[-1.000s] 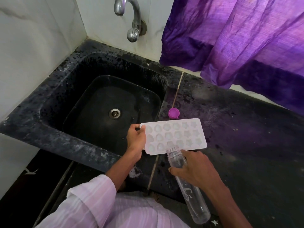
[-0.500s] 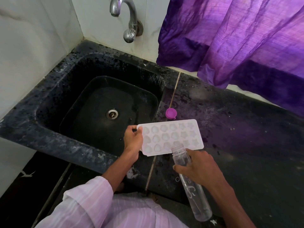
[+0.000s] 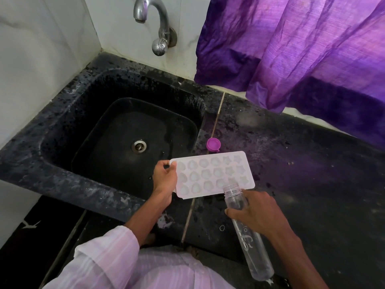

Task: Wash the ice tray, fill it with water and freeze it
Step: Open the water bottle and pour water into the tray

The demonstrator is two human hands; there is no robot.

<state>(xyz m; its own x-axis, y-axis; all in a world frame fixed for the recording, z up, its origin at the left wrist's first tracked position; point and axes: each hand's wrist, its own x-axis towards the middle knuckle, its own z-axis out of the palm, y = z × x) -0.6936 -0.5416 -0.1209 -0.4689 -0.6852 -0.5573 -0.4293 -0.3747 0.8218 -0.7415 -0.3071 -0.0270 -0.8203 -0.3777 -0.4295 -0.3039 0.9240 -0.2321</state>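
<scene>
Holding the white ice tray [image 3: 212,174] by its left short edge, the person's left hand [image 3: 165,178] has the thumb on top of the rim and the fingers curled underneath. Tray lies flat right where the black sink [image 3: 62,130] meets the dark stone counter [image 3: 312,174]: left end pokes out over the basin, the rest is over the counter. Can't really tell if it's resting on the stone or held just above it. The moulds are little shapes, and the ones on the right look like stars.

Right hand [image 3: 258,213] is wrapped around a clear plastic bottle [image 3: 255,255] near its neck, tilted so the open mouth sits over the tray's near right corner. A pink cap [image 3: 213,144] lies open side up on the counter just behind the tray. Steel tap [image 3: 158,24] is on the back wall above the sink, and a purple curtain [image 3: 302,49] hangs on the right.
</scene>
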